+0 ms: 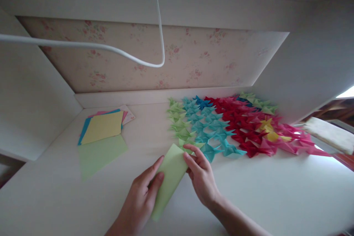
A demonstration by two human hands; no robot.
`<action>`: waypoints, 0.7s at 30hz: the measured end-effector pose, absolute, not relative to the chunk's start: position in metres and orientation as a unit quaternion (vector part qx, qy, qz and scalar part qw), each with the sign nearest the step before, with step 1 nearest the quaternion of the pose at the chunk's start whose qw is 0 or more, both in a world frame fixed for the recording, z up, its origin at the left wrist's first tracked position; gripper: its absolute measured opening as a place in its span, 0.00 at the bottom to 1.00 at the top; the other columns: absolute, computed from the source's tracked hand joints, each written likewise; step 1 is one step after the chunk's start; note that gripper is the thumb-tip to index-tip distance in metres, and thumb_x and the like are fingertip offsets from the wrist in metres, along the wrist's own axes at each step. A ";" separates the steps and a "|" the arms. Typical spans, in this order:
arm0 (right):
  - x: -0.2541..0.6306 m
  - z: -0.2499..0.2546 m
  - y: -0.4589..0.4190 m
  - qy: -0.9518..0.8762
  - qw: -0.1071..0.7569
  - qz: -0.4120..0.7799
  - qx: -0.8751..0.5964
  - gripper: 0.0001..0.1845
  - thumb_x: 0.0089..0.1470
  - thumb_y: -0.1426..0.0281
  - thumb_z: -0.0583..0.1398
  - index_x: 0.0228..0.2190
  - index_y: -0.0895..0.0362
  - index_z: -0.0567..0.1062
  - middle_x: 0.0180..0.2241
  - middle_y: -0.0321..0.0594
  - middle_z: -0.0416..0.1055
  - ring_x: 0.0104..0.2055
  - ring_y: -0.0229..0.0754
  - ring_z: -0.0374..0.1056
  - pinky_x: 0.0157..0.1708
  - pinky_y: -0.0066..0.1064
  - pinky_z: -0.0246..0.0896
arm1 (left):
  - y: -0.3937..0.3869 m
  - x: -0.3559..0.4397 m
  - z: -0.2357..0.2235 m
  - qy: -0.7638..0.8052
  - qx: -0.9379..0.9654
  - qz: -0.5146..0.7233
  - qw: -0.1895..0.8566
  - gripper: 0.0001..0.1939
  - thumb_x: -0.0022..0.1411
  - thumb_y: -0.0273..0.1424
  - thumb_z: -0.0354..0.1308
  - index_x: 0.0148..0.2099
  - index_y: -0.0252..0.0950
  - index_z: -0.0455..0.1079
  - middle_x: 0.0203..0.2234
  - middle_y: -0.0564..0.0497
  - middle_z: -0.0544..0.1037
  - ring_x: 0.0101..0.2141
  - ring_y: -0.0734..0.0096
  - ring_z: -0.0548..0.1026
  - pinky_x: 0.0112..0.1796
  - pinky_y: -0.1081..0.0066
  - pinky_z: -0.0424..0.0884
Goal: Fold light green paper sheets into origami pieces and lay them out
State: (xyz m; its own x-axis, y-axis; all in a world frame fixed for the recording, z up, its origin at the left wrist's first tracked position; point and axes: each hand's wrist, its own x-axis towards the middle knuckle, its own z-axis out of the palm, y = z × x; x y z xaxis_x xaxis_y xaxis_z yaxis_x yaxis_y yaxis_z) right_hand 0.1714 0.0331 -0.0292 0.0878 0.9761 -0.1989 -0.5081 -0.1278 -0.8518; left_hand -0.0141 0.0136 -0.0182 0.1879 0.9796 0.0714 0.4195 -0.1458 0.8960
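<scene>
A light green sheet of origami paper [172, 179], folded into a long rectangle, is held up at a slant above the white desk. My left hand [143, 190] grips its left long edge, with the thumb lying on the front face. On the other side, my right hand [199, 173] pinches the paper near its upper right corner between thumb and fingers. Just behind the paper's top end lie light green folded paper cranes [181, 132]. The fingertips behind the sheet are hidden.
Rows of turquoise cranes [211, 123], red cranes [246, 129] and pink cranes [297, 138] cover the desk's back right. At the left lie a yellow sheet [103, 127] on blue and pink ones, and a light green sheet [101, 155]. A white cable [110, 48] hangs in front.
</scene>
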 end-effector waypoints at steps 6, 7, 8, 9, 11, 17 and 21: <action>0.169 -0.029 0.035 -0.260 0.609 0.617 -0.425 0.23 0.47 0.54 0.71 0.41 0.54 0.78 0.25 0.34 0.74 0.28 0.37 0.69 0.31 0.28 0.66 | 0.012 -0.015 -0.026 0.538 0.668 0.362 0.365 0.24 0.71 0.41 0.50 0.63 0.39 0.69 0.60 0.46 0.72 0.60 0.58 0.69 0.60 0.60 0.64; 0.169 -0.029 0.035 -0.258 0.612 0.619 -0.420 0.24 0.48 0.54 0.71 0.43 0.54 0.78 0.26 0.33 0.74 0.29 0.37 0.70 0.32 0.28 0.66 | 0.012 -0.015 -0.026 0.539 0.665 0.363 0.367 0.24 0.71 0.41 0.49 0.63 0.38 0.68 0.61 0.46 0.72 0.61 0.58 0.69 0.60 0.60 0.64; 0.169 -0.029 0.034 -0.255 0.613 0.623 -0.414 0.24 0.48 0.54 0.70 0.44 0.53 0.78 0.26 0.33 0.75 0.29 0.38 0.70 0.32 0.29 0.66 | 0.012 -0.015 -0.027 0.540 0.662 0.367 0.368 0.24 0.72 0.41 0.49 0.64 0.38 0.68 0.61 0.46 0.72 0.61 0.59 0.69 0.61 0.60 0.64; 0.168 -0.029 0.034 -0.253 0.611 0.630 -0.406 0.25 0.49 0.54 0.70 0.46 0.52 0.77 0.27 0.33 0.75 0.29 0.38 0.71 0.33 0.30 0.67 | 0.012 -0.016 -0.027 0.540 0.659 0.372 0.368 0.24 0.72 0.41 0.49 0.64 0.39 0.68 0.61 0.47 0.72 0.61 0.59 0.69 0.61 0.60 0.64; 0.167 -0.027 0.033 -0.262 0.596 0.650 -0.391 0.23 0.51 0.53 0.69 0.44 0.53 0.78 0.29 0.35 0.76 0.30 0.39 0.72 0.34 0.32 0.68 | 0.012 -0.016 -0.027 0.541 0.654 0.383 0.365 0.23 0.72 0.40 0.49 0.64 0.39 0.68 0.61 0.47 0.71 0.61 0.58 0.69 0.60 0.61 0.64; 0.167 -0.025 0.033 -0.306 0.568 0.654 -0.394 0.21 0.55 0.52 0.65 0.29 0.59 0.79 0.26 0.39 0.76 0.29 0.40 0.71 0.35 0.34 0.68 | 0.012 -0.014 -0.022 0.543 0.654 0.391 0.353 0.22 0.72 0.39 0.50 0.63 0.38 0.69 0.60 0.46 0.72 0.60 0.58 0.70 0.60 0.62 0.66; 0.166 -0.025 0.031 -0.307 0.570 0.664 -0.374 0.18 0.56 0.54 0.65 0.35 0.57 0.80 0.31 0.39 0.78 0.31 0.41 0.72 0.37 0.34 0.68 | 0.011 -0.013 -0.023 0.542 0.654 0.400 0.345 0.22 0.72 0.38 0.49 0.63 0.39 0.69 0.61 0.46 0.72 0.60 0.57 0.70 0.59 0.61 0.67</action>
